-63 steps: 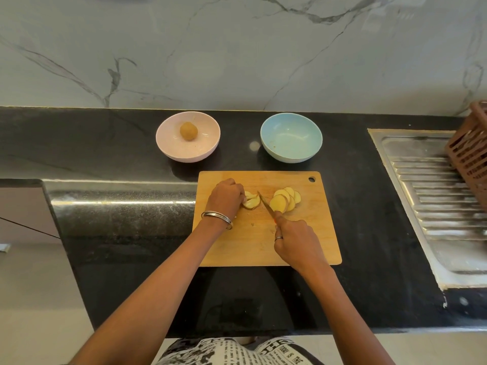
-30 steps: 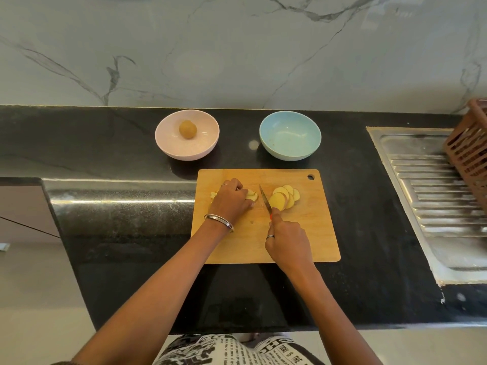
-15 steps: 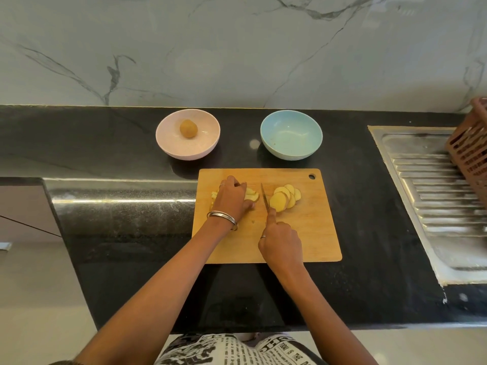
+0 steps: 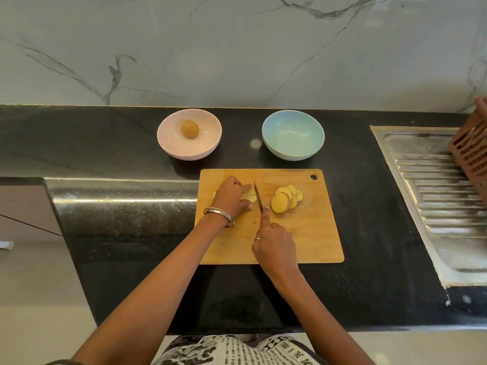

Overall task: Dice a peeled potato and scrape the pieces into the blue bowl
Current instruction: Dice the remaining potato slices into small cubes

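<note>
On the wooden cutting board [image 4: 303, 241] my left hand [image 4: 230, 197] presses down on a small stack of potato slices [image 4: 249, 196], most of it hidden under my fingers. My right hand [image 4: 274, 246] grips a knife [image 4: 258, 197], forefinger along its spine, with the blade standing right beside the held slices. A fan of round yellow potato slices [image 4: 286, 198] lies to the right of the blade. The blue bowl [image 4: 293, 138] sits empty behind the board on the black counter.
A pink bowl [image 4: 171, 142] holding one unpeeled potato [image 4: 189, 128] stands at the back left. A steel sink drainboard [image 4: 434, 196] lies to the right, with a brown slotted basket [image 4: 471, 151] on it. The counter's front edge runs just below the board.
My right hand has drawn back toward me and turned the knife straighter, shifting the blade left from the loose slices to the held stack. My left hand has stayed on its slices.
</note>
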